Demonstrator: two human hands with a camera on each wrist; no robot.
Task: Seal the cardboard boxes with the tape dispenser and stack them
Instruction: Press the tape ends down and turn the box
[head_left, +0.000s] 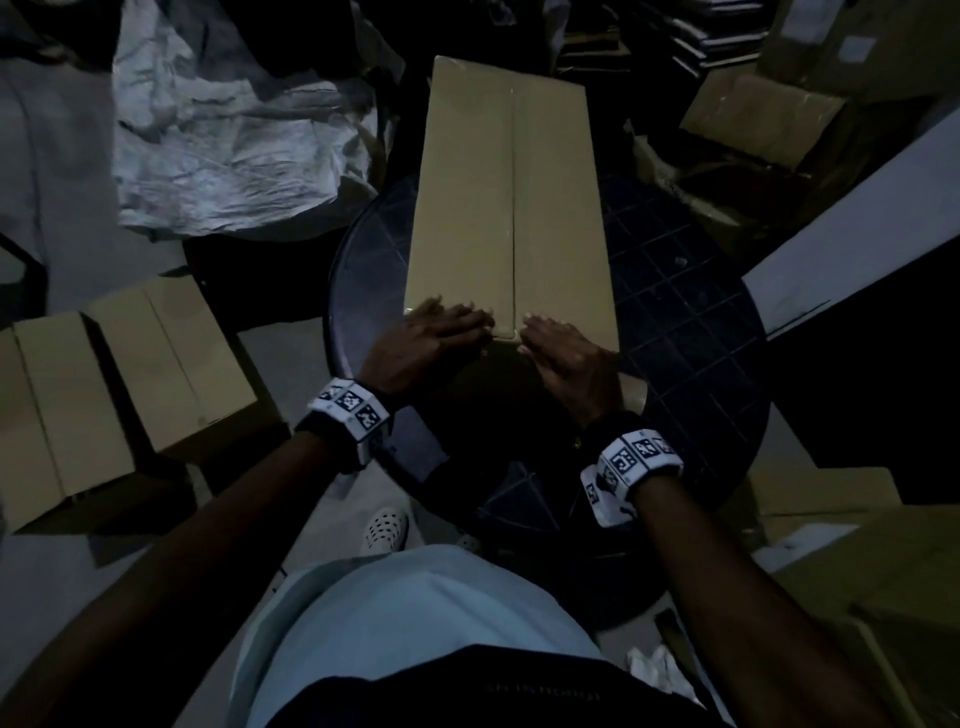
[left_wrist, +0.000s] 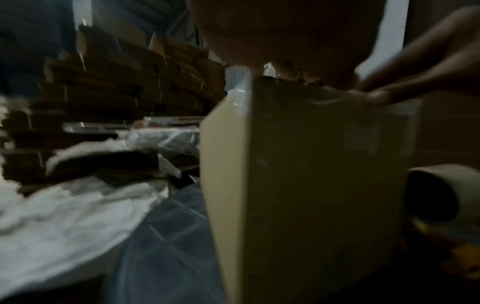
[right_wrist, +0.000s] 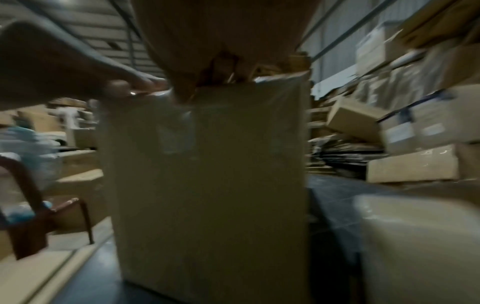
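A long cardboard box (head_left: 509, 208) lies on a dark round table (head_left: 685, 312), its centre seam running away from me. Both hands lie flat over its near end. My left hand (head_left: 452, 317) presses the top edge left of the seam, and my right hand (head_left: 545, 327) presses just right of it. The fingers look straight and hold nothing. The left wrist view shows the box's end face (left_wrist: 311, 185) with glossy tape at its top edge. A roll of tape (head_left: 631, 392) stands on the table by my right wrist, and it also shows as the roll of tape (left_wrist: 439, 193) beside the box.
Two closed boxes (head_left: 104, 395) sit on the floor to the left, with crumpled white sheeting (head_left: 218, 140) behind them. More boxes (head_left: 763, 119) pile up at the right and a white board (head_left: 857, 218) leans there. A brown chair (right_wrist: 39, 216) stands at the left.
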